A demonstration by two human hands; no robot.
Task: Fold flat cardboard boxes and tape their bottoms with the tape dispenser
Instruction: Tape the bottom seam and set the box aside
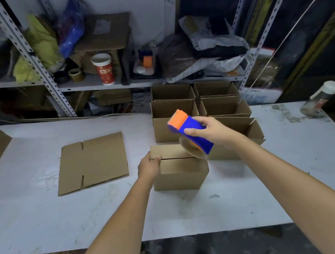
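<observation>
I am looking down two bare forearms reaching over a white table (48, 224). The left hand (149, 166) is gripping the left end of the folded box (180, 173), which is sitting bottom-up near the middle of the table, with fingers curling over the flap seam. The right hand (211, 131) is wrapping around the blue-and-orange tape dispenser (190, 131) and holding it tilted just above the box's right end; I cannot tell whether tape is touching cardboard. I am judging three risks: the flaps gaping if the left grip loosens, the light box sliding under the pull, and tape running onto the fingers lying in its path. To the left a flat cardboard blank (92, 162) is lying; beyond, finished boxes (225, 107) are standing open in rows.
</observation>
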